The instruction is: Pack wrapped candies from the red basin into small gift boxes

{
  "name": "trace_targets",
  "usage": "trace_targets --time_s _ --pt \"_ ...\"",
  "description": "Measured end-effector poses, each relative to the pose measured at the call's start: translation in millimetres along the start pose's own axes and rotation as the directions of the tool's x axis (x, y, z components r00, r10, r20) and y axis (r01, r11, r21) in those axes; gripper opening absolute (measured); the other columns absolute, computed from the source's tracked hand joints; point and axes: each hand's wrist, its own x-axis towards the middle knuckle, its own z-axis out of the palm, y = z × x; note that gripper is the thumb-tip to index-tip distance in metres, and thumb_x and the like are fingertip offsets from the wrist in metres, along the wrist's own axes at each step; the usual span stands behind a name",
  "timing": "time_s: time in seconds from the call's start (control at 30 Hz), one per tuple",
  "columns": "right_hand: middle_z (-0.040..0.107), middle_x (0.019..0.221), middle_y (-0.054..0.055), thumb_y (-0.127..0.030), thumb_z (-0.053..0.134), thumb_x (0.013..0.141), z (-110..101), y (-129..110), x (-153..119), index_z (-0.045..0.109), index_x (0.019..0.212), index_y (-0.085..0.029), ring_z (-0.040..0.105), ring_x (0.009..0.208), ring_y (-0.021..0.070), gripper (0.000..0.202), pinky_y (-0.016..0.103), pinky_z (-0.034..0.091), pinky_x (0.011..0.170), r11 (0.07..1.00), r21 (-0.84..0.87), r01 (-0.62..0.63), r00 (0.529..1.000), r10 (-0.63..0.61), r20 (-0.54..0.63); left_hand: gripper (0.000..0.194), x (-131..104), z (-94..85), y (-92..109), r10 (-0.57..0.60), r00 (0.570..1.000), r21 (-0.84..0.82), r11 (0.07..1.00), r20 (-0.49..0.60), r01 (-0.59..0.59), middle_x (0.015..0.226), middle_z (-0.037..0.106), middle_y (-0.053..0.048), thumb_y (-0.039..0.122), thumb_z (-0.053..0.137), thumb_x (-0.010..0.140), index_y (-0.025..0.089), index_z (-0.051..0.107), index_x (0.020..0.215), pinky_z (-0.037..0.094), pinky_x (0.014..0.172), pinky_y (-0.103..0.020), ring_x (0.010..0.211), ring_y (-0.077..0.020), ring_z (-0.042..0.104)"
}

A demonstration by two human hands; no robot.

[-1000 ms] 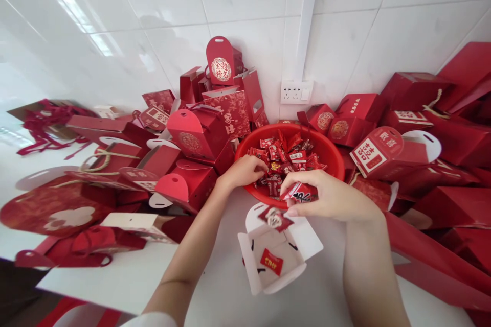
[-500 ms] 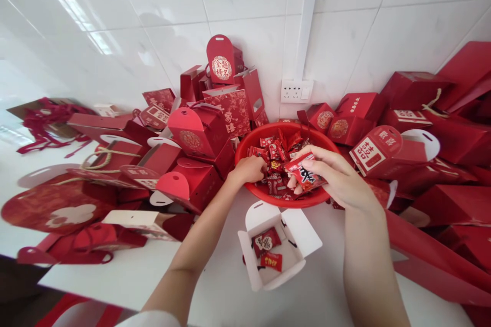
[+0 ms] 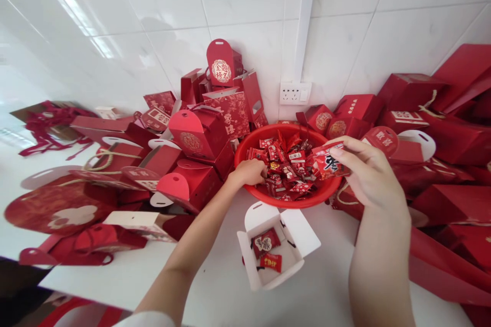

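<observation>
A red plastic basin [image 3: 245, 195] full of wrapped candies [image 3: 289, 163] stands between piles of red boxes. My left hand [image 3: 251, 171] is at the basin's left side, its fingers curled down among the candies; what they grip, if anything, is hidden. Over the basin's right rim, my right hand [image 3: 362, 163] pinches a larger red candy packet [image 3: 330, 161] with black lettering between thumb and fingers. In front of the basin sits an unfolded white-lined gift box [image 3: 289, 268], its flaps spread. Inside it lie a dark red packet [image 3: 265, 241] and a smaller red candy [image 3: 271, 262].
Red gift boxes [image 3: 197, 133] are piled on the left, and more boxes [image 3: 456, 133] crowd the right. Dark red ribbons [image 3: 53, 120] lie at the far left. A power socket [image 3: 294, 93] is on the tiled wall behind the white table [image 3: 215, 276].
My right hand has moved to the right with the candy packet, uncovering more candies in the basin. My left hand has stayed at the basin's left side.
</observation>
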Motion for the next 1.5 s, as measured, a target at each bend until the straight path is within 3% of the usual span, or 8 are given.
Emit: trace_targets --time_s 0.2,0.4,0.53,0.7,0.9,1.03,1.33,1.5 --pt "0.072 0.076 0.001 -0.035 0.073 0.081 -1 2 0 0.074 0.085 -0.022 0.066 0.068 0.0168 0.014 0.029 0.055 0.064 0.998 -0.057 0.02 1.0 -0.02 0.001 0.02 4 8.9 -14 0.082 0.967 -0.289 0.945 -0.242 -0.152 0.082 0.075 -0.005 0.027 0.061 0.091 0.015 0.076 0.085 0.045 0.073 -0.026 0.075 -0.0181 0.065" --pt "0.072 0.076 0.001 -0.032 0.073 0.081 0 1 -1 0.074 0.083 -0.021 0.064 0.067 0.015 0.011 0.027 0.054 0.064 0.997 -0.062 0.049 0.999 -0.049 0.005 0.031 -21 11.2 -11 0.225 0.875 -0.663 0.579 -0.429 -0.474 0.095 0.075 -0.006 0.039 0.064 0.091 0.012 0.074 0.1 0.051 0.076 -0.026 0.083 -0.0175 0.066" --pt "0.072 0.077 0.001 -0.036 0.075 0.081 -1 1 -2 0.074 0.086 -0.022 0.065 0.068 0.0163 0.015 0.03 0.055 0.064 0.994 -0.099 0.047 0.999 -0.046 0.013 0.03 -61 6.2 3 0.284 0.823 -0.664 0.489 -0.493 -0.566 0.102 0.076 -0.009 0.038 0.067 0.092 0.013 0.075 0.107 0.053 0.082 -0.027 0.089 -0.0182 0.069" --pt "0.073 0.079 0.002 -0.04 0.075 0.082 0 0 -4 0.074 0.089 -0.025 0.067 0.069 0.0193 0.017 0.033 0.056 0.065 0.991 -0.129 0.038 0.998 -0.031 0.056 0.027 -96 9.7 10 0.453 0.79 -0.507 0.606 -0.412 -0.613 0.099 0.073 -0.009 0.033 0.063 0.097 0.016 0.075 0.114 0.053 0.081 -0.027 0.086 -0.0166 0.069" --pt "0.075 0.086 0.002 -0.038 0.073 0.086 6 -5 -10 0.076 0.092 -0.025 0.07 0.077 0.019 0.015 0.032 0.057 0.071 0.982 -0.183 0.049 0.981 -0.012 0.193 0.027 -127 29.6 3 0.294 0.868 -0.443 0.767 -0.4 -0.463 0.118 0.066 -0.01 0.031 0.057 0.1 0.02 0.072 0.119 0.052 0.095 -0.031 0.107 -0.0199 0.065" --pt "0.076 0.088 0.003 -0.034 0.069 0.088 17 -8 -14 0.075 0.096 -0.022 0.07 0.08 0.0179 0.015 0.029 0.055 0.072 0.952 -0.305 0.043 0.916 0.084 0.393 0.029 -146 41.1 -2 0.214 0.914 -0.444 0.821 -0.344 -0.359 0.121 0.064 -0.01 0.034 0.06 0.098 0.021 0.071 0.121 0.051 0.098 -0.033 0.109 -0.0208 0.064" --pt "0.074 0.085 0.0 -0.022 0.063 0.09 62 8 -34 0.066 0.088 -0.022 0.071 0.077 0.0164 0.004 0.028 0.055 0.07 0.929 -0.369 0.043 0.715 0.229 0.661 0.042 -152 58.1 -15 0.214 0.95 -0.574 0.759 -0.227 -0.308 0.117 0.074 -0.009 0.038 0.06 0.097 0.022 0.064 0.135 0.054 0.09 -0.031 0.097 -0.0201 0.069" --pt "0.078 0.103 0.004 -0.01 0.057 0.087 66 30 -54 0.071 0.105 -0.024 0.073 0.095 0.0222 0.027 0.034 0.054 0.083 0.818 -0.523 0.242 0.734 0.199 0.65 0.045 -151 59.3 -17 0.235 0.941 -0.584 0.739 -0.242 -0.335 0.12 0.073 -0.01 0.038 0.061 0.096 0.02 0.064 0.137 0.053 0.089 -0.03 0.098 -0.0208 0.07"
